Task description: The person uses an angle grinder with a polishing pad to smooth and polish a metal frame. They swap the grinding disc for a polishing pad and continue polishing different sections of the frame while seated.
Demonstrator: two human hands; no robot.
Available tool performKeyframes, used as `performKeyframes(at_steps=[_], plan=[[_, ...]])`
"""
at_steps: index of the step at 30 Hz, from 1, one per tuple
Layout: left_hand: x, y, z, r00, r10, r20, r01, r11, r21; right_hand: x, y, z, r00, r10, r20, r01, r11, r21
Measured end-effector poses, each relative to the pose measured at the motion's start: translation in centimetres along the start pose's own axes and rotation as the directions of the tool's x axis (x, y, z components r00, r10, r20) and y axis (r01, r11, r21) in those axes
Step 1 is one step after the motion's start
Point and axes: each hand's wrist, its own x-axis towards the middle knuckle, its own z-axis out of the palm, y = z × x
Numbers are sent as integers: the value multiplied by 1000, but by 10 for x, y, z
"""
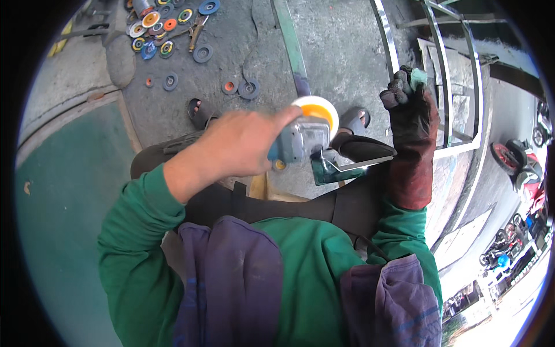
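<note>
My bare left hand (240,144) grips the body of a grey-blue angle grinder (298,139) whose orange disc with a white guard (318,110) points toward a green metal bar (292,46) on the concrete. My right hand (413,115), in a dark worn glove with a reddish cuff, is closed around a small green handle (418,77), held beside a shiny steel frame (442,75). Green sleeves and a purple apron fill the lower picture. My sandalled feet (199,111) show beside the grinder.
Several used grinding discs (167,23) in mixed colours lie scattered on the concrete at the upper left, with pliers (196,29) among them. Green-painted floor (63,191) lies to the left. Parked motorbikes (517,162) stand along the right edge.
</note>
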Motion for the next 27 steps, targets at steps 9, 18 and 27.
performKeyframes(at_steps=[9, 18, 27], plan=[[31, -32, -69, 988, -99, -119, 98, 995, -16, 3, -8, -4, 996, 72, -52, -69, 995, 66], [23, -3, -42, 1000, -1, 8, 1, 998, 69, 2, -3, -7, 996, 10, -90, -8, 1000, 20], [33, -3, -30, 958, -127, -258, 111, 991, -76, 9, 4, -13, 993, -84, -86, 88, 996, 35]])
